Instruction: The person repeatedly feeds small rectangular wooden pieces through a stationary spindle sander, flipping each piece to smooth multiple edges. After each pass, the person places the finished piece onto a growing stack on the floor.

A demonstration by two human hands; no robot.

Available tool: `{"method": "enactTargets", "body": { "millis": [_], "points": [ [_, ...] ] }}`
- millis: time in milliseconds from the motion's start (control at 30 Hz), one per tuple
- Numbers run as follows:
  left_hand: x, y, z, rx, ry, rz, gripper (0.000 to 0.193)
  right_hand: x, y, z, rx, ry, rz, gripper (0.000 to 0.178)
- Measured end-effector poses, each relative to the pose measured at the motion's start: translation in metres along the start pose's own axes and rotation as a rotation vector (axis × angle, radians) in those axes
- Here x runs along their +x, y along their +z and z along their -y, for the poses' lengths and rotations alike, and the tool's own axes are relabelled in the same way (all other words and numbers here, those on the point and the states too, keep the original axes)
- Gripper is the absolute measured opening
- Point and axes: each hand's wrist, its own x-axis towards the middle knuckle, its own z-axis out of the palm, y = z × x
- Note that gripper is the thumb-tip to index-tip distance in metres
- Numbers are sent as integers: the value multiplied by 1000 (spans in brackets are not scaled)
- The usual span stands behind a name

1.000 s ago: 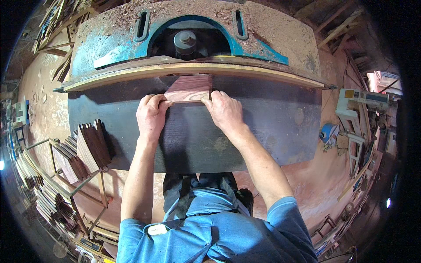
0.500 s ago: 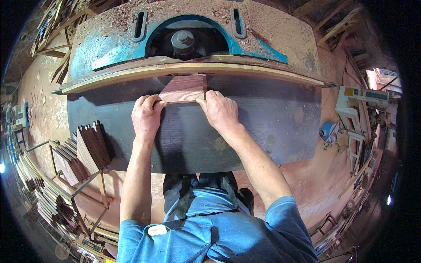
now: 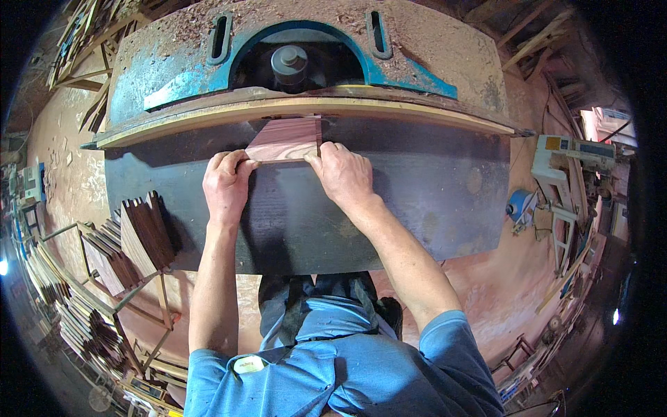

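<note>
A reddish-brown wooden board with one slanted side lies on the dark machine table. Its far edge meets the long wooden fence, close to the opening in front of the spindle. My left hand pinches the board's near left corner between thumb and fingers. At the near right corner my right hand grips it, thumb along the near edge and fingers at the right side. The cutter itself is hidden behind the fence.
A blue curved guard surrounds the spindle, with wood shavings scattered beyond it. A stack of cut boards stands at the table's left edge, beside a rack of more boards. A grey machine stands off to the right.
The board has slid slightly left along the fence, and both my hands have moved left with it. Their grip looks the same.
</note>
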Motion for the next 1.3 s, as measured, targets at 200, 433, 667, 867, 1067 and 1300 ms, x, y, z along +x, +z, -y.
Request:
{"method": "enactTargets", "body": {
  "millis": [200, 433, 667, 867, 1067, 1300],
  "points": [
    [-1, -2, 5, 33, 8, -9, 23, 2, 10, 1, 28, -35, -80, 38],
    [0, -3, 2, 35, 11, -32, 21, 0, 11, 3, 25, -55, -127, 37],
    [0, -3, 6, 49, 5, -30, 20, 4, 7, 7, 34, -18, -13, 39],
    [0, -4, 6, 38, -5, -30, 21, 3, 10, 7, 44, -35, -93, 36],
    [0, -5, 4, 60, -23, -22, 21, 4, 5, 9, 49, 3, -6, 41],
    [-1, -4, 10, 65, 19, -40, 21, 5, 7, 10, 56, -17, -13, 41]
  ]
}}
